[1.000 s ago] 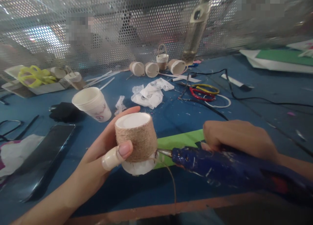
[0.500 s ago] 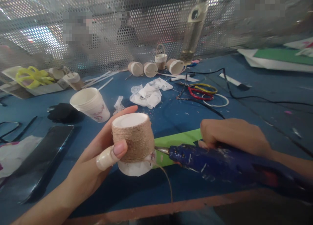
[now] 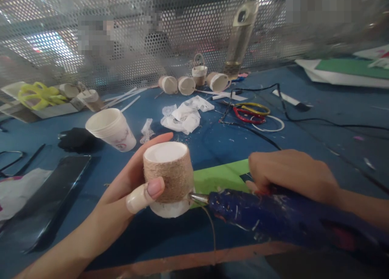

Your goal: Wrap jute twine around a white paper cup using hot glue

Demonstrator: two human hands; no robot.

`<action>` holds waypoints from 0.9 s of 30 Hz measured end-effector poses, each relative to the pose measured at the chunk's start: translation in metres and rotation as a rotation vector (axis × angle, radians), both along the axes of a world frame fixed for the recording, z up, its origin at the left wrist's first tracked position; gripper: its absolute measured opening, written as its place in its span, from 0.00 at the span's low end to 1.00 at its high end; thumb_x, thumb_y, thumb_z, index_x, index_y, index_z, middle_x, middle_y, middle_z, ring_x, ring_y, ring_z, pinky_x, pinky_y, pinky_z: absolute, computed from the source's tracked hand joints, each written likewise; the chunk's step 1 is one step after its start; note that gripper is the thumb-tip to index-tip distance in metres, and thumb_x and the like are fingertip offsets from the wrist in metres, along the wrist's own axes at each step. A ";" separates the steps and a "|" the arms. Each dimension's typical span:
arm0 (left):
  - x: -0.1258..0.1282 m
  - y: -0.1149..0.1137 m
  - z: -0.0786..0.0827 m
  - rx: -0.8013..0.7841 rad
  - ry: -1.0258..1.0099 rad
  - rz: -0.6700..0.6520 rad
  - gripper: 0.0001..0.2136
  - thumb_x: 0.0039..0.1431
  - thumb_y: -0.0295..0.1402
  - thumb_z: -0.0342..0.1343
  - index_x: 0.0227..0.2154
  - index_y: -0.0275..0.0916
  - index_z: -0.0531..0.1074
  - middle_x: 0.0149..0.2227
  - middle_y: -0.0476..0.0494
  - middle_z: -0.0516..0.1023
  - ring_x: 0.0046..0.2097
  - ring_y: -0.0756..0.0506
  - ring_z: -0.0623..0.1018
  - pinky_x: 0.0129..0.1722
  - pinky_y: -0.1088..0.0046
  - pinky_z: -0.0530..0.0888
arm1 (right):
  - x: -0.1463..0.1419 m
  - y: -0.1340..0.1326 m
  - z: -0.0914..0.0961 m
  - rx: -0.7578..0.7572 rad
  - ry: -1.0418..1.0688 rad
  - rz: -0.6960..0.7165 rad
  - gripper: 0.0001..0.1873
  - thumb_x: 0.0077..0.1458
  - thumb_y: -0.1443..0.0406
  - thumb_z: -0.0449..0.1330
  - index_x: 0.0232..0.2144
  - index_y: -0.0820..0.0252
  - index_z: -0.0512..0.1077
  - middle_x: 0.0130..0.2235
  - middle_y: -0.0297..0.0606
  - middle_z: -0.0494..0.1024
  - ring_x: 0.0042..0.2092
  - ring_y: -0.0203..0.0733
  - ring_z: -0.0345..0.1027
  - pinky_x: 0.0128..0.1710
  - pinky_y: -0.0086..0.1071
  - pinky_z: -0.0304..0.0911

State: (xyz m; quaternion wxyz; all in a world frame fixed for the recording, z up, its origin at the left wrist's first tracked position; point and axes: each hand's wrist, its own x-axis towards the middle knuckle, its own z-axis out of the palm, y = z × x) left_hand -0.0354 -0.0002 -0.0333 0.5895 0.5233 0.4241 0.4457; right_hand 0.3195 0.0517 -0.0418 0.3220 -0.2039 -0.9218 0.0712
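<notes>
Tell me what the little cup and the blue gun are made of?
The cup looks like matte white paper, wrapped in rough brown twine with coiled strands showing. The glue gun seems glossy blue plastic with a shiny metal tip.

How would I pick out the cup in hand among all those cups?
At the near side of the blue table, find the left hand. It grips an upside-down cup wound in brown twine, with the tip of a blue glue gun at its lower edge. Its neighbours lie or stand on the table; the nearest, a paper cup, is bare white.
</notes>
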 end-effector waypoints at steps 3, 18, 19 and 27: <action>0.002 -0.002 0.003 0.009 -0.016 0.009 0.29 0.73 0.51 0.74 0.74 0.63 0.82 0.69 0.48 0.89 0.70 0.30 0.85 0.61 0.60 0.91 | -0.001 -0.003 0.000 0.011 0.023 -0.047 0.18 0.77 0.73 0.58 0.37 0.48 0.59 0.31 0.22 0.68 0.25 0.34 0.56 0.26 0.35 0.49; 0.000 -0.004 0.002 0.181 0.129 0.041 0.27 0.76 0.47 0.72 0.74 0.67 0.81 0.69 0.50 0.88 0.68 0.32 0.87 0.60 0.62 0.90 | -0.005 -0.012 0.002 -0.025 -0.027 -0.184 0.19 0.80 0.71 0.56 0.35 0.49 0.59 0.31 0.25 0.67 0.28 0.36 0.61 0.31 0.36 0.53; 0.000 -0.005 0.000 0.243 0.194 0.060 0.27 0.77 0.45 0.71 0.75 0.69 0.79 0.71 0.51 0.87 0.69 0.32 0.86 0.64 0.59 0.89 | -0.006 -0.012 0.002 -0.043 -0.037 -0.191 0.19 0.79 0.71 0.55 0.34 0.49 0.59 0.31 0.25 0.68 0.29 0.36 0.62 0.32 0.35 0.54; 0.003 -0.008 0.001 0.386 0.369 0.084 0.31 0.74 0.43 0.73 0.75 0.75 0.76 0.75 0.56 0.81 0.75 0.27 0.78 0.80 0.43 0.76 | -0.006 -0.010 -0.002 -0.030 -0.137 -0.202 0.15 0.77 0.69 0.54 0.35 0.49 0.66 0.31 0.26 0.74 0.30 0.36 0.69 0.32 0.33 0.58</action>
